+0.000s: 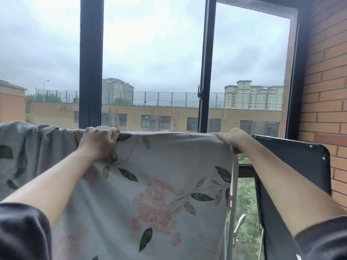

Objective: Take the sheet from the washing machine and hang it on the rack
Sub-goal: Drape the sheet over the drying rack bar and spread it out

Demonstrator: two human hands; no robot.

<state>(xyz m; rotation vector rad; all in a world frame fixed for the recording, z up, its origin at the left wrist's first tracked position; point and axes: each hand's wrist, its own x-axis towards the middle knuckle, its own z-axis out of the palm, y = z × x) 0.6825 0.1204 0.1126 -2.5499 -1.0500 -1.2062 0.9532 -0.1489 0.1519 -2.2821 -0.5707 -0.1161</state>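
Fingers [112,132] of left hand [99,141] and right hand [233,138] clutch sheet [159,175] top edge near window [91,72].

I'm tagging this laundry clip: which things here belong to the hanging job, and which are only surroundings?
Job: floral sheet; left hand gripping its top edge; right hand gripping its corner.
Surroundings: window frame; window handle; brick wall; black panel at right, possibly the rack, cannot tell.

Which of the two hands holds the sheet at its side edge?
The right hand grips the floral sheet at its side edge; the left hand grips farther along, with cloth on both sides.
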